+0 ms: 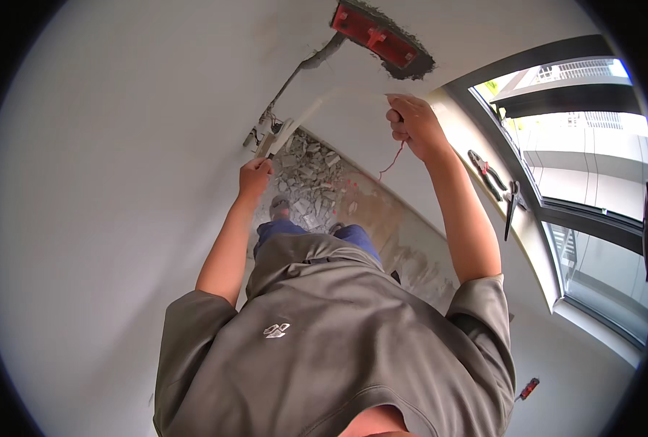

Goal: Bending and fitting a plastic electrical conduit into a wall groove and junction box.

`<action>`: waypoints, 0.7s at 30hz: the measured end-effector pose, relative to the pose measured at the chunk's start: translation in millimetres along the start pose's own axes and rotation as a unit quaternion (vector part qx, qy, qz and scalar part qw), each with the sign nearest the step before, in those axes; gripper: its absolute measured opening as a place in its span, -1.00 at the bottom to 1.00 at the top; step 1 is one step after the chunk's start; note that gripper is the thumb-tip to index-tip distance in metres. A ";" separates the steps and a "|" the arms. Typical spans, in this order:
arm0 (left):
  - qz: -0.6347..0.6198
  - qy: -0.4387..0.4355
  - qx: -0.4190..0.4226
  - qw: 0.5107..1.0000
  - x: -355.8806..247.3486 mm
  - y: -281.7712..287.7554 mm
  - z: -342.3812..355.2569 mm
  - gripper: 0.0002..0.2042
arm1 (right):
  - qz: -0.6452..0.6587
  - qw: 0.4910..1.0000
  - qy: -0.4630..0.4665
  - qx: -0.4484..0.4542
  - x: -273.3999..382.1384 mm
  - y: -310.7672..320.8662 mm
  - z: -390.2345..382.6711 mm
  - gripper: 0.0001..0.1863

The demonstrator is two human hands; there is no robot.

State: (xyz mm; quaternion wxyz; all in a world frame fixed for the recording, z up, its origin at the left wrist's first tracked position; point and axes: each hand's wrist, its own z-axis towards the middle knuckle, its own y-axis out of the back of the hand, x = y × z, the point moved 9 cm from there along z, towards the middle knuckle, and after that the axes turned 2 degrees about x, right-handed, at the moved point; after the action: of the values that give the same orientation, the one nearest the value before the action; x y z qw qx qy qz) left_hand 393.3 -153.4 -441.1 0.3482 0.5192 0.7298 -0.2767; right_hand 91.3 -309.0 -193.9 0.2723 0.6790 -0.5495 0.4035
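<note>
The wall (105,182) at left is pale. Stained floor (371,207) carries rubble (306,175). Dark-framed window (586,160) at right admits daylight.

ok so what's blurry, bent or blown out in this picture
Head view: the pale strip between the left hand and right hand is smeared, probably by motion; head view: parts of the scene outside the window are washed out; head view: the dark window frame curves near the black rim, while the pliers look fairly sharp.

Rubble (308,175) on floor (373,211), pliers (488,175) on windowsill (531,246)
</note>
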 end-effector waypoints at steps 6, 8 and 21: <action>-0.025 -0.005 -0.013 1.000 6.2 -35.1 65.6 -0.85 | -0.121 0.990 0.066 -0.032 40.4 -49.2 50.4 -0.68; -0.083 0.023 -0.004 0.996 0.7 -42.7 85.5 -0.86 | -0.131 0.989 0.066 -0.031 41.6 -58.9 74.1 -0.69; -0.344 -0.006 -0.141 0.928 -21.2 -48.5 130.2 -0.88 | -0.353 0.875 0.323 -0.077 44.8 -44.0 135.5 -0.79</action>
State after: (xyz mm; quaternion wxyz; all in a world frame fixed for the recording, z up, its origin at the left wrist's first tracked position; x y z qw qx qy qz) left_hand 380.6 -280.0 -500.8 0.3061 0.1804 0.8927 -0.2771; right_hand 170.7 -431.9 -224.1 0.6104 0.6364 -0.1843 0.4341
